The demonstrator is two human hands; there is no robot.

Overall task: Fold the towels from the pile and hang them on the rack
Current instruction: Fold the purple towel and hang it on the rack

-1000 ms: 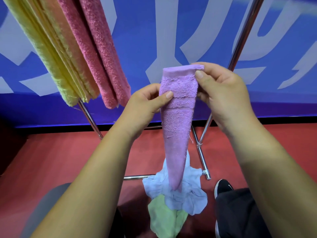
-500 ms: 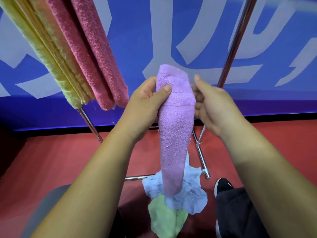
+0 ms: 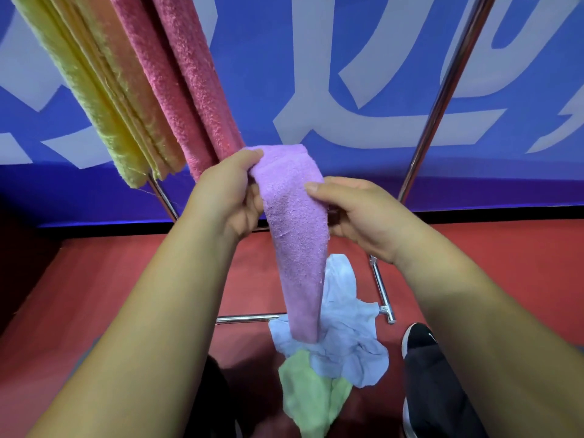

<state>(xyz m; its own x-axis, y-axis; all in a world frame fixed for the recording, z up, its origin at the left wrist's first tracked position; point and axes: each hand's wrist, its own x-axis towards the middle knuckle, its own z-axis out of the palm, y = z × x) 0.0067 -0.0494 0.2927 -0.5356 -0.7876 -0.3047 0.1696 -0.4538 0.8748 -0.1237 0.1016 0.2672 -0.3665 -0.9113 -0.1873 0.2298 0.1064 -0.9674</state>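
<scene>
A purple towel (image 3: 295,235), folded into a narrow strip, hangs down between my hands. My left hand (image 3: 226,197) grips its top end, thumb over the upper edge. My right hand (image 3: 354,213) holds it lower on the right side, thumb pressed on the front and fingers behind. Below it, on the red floor, lies the pile: a pale blue towel (image 3: 344,327) and a green towel (image 3: 311,396). The chrome rack (image 3: 442,96) carries a yellow towel (image 3: 79,90), an orange one (image 3: 126,99) and a pink towel (image 3: 180,83) at the upper left.
The rack's base bars (image 3: 382,289) run across the floor beside the pile. A blue banner wall (image 3: 316,58) with white lettering stands behind. My black shoe (image 3: 417,336) and dark trouser leg are at the lower right.
Both hands came down with the purple towel. My right hand let go of the top edge and now holds the strip lower; my left hand has taken the top end.
</scene>
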